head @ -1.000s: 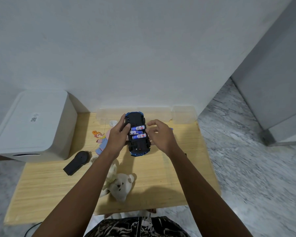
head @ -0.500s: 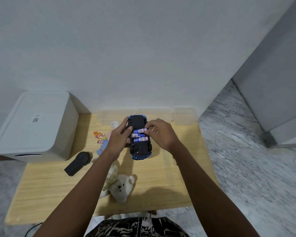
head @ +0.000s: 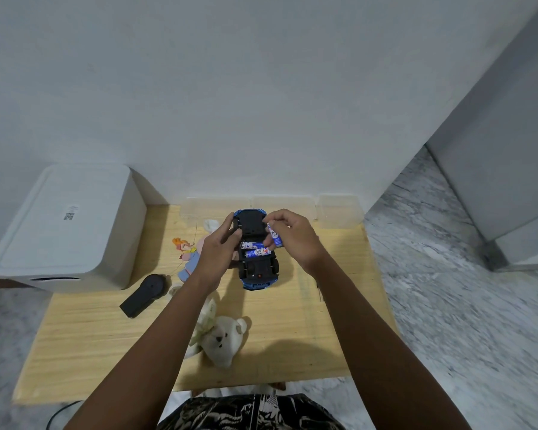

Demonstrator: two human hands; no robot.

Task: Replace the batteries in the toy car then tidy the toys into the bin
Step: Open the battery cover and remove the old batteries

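Observation:
A blue toy car (head: 257,271) lies upside down on the wooden table (head: 84,330), its black underside and battery bay facing up. Two blue-and-white batteries (head: 255,249) lie across the bay. My left hand (head: 219,248) grips the car's left side. My right hand (head: 295,240) pinches a third battery (head: 274,234), tilted up at the bay's right edge. A clear plastic bin (head: 280,202) stands against the wall behind the car.
A large white box (head: 66,225) takes up the table's left end. A black remote (head: 145,294) lies in front of it. A flat cartoon doll (head: 187,256) and a white teddy bear (head: 222,339) lie under and beside my left arm. Marble floor lies to the right.
My right hand has lifted one battery out of the bay, which held three batteries a second ago. The car has shifted slightly; my left hand keeps its hold.

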